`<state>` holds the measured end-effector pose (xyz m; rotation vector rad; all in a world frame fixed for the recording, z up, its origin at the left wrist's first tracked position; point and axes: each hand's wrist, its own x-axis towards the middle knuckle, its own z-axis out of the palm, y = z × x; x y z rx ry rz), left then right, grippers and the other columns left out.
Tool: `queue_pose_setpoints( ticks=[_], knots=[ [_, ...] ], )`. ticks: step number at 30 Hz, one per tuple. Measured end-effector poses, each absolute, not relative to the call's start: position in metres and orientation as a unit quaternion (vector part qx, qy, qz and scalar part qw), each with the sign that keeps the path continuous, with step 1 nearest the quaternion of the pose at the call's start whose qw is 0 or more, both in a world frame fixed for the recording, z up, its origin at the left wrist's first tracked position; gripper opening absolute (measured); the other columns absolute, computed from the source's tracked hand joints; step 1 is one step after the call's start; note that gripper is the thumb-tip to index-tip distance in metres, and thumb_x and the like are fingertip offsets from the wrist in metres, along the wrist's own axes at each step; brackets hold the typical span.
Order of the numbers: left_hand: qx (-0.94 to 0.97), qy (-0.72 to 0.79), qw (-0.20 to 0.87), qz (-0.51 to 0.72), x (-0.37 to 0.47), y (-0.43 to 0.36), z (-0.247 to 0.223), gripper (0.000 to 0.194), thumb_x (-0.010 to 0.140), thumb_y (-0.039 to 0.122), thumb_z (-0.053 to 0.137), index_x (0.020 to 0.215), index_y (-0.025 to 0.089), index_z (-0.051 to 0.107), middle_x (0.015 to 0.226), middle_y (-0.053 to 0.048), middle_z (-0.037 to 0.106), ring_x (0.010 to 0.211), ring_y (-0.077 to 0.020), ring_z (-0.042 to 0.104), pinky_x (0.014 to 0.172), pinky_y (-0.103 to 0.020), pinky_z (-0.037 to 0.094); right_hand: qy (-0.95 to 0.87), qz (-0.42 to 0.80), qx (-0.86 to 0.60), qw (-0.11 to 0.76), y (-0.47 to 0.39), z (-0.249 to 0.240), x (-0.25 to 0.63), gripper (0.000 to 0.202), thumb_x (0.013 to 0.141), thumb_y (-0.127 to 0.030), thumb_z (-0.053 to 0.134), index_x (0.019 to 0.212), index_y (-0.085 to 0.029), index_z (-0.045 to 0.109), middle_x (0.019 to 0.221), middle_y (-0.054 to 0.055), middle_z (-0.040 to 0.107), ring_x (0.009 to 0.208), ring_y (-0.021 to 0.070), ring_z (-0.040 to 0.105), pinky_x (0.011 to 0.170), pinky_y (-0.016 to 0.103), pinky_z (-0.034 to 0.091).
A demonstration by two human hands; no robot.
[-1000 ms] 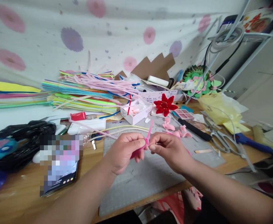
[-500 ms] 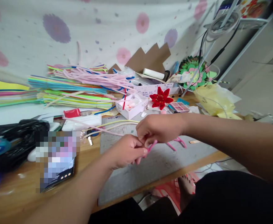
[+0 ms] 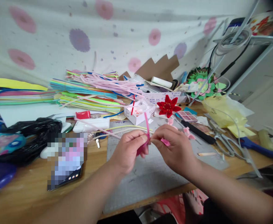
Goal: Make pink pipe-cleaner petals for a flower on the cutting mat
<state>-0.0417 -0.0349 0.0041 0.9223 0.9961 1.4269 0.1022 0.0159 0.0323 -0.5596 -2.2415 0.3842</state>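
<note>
A bright pink pipe cleaner sticks up from my left hand, whose thumb and fingers are closed on it. More of the pink length shows below the thumb, partly covered by the fingers. My right hand pinches at the same piece from the right, its fingertips meeting the left ones; the exact spot gripped is hidden. Both hands are above a grey cutting mat. Just beyond the right hand lie pale pink petal-like pieces.
Bundles of coloured pipe cleaners lie at the back left. A white box and a red flower stand behind the hands. Scissors, a wooden stick and a yellow bag are rightward; a phone lies leftward.
My right hand has moved from above the left one to its right side, now fingertip to fingertip. The pink pipe cleaner's end now points upward. The view has shifted a little.
</note>
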Motion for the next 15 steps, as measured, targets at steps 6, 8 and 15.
queue_pose_setpoints(
  ticks=[6, 8, 15],
  knots=[
    [0.398, 0.288, 0.683, 0.54, -0.049, -0.037, 0.001, 0.017, 0.074, 0.024, 0.057, 0.061, 0.013, 0.061, 0.039, 0.002, 0.052, 0.035, -0.0059, 0.043, 0.043, -0.02, 0.033, -0.789, 0.543, -0.157, 0.242, 0.031, 0.037, 0.107, 0.019, 0.084, -0.032, 0.058, 0.075, -0.015, 0.055, 0.071, 0.003, 0.06, 0.066, 0.0134, 0.056, 0.062, 0.027, 0.045],
    [0.422, 0.293, 0.702, 0.494, -0.053, -0.037, 0.002, 0.017, 0.072, 0.024, 0.059, 0.06, 0.012, 0.062, 0.04, 0.002, 0.053, 0.034, -0.0059, 0.044, 0.04, -0.019, 0.03, -0.83, 0.51, -0.115, 0.195, 0.039, 0.046, 0.111, 0.017, 0.083, -0.029, 0.059, 0.075, -0.013, 0.056, 0.073, 0.004, 0.06, 0.067, 0.0132, 0.055, 0.063, 0.026, 0.044],
    [0.574, 0.32, 0.697, 0.287, -0.047, -0.039, 0.003, 0.016, 0.07, 0.023, 0.058, 0.06, 0.013, 0.064, 0.044, 0.002, 0.053, 0.035, -0.0049, 0.041, 0.038, -0.017, 0.029, -0.975, 0.211, 0.061, 0.043, 0.043, 0.091, 0.112, 0.013, 0.081, -0.005, 0.048, 0.074, -0.013, 0.056, 0.077, 0.007, 0.057, 0.071, 0.0132, 0.051, 0.066, 0.025, 0.041]
  ],
)
